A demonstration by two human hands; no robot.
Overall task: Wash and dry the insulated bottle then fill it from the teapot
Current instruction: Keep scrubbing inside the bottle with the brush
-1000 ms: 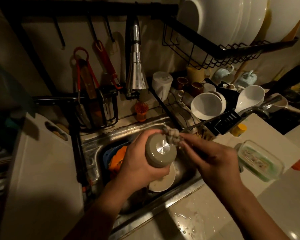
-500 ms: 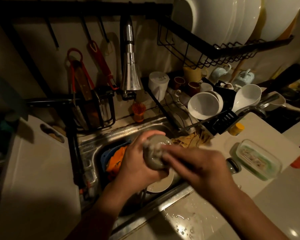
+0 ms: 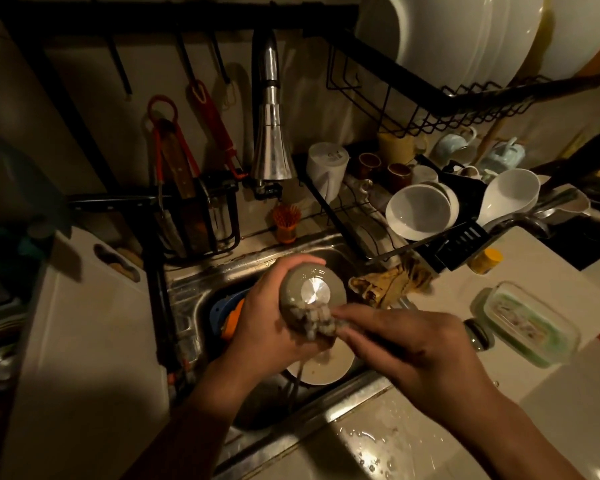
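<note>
Scrubbing tip: your left hand (image 3: pixel 267 320) grips the insulated bottle (image 3: pixel 312 292) base-up over the sink (image 3: pixel 194 292), and your right hand (image 3: pixel 413 344) pinches a knobbly scrubber (image 3: pixel 314 322) against its side near the base. I'd turn the bottle bit by bit and grip it firmly, since it's probably slippery when wet.

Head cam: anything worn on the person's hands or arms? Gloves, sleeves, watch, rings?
Nothing visible. The left hand and right hand are bare, with no gloves. The left forearm and right forearm are bare to the frame edge: no sleeves, watch or bracelet. No rings show, though the light is dim and the fingers are slightly blurred.
</note>
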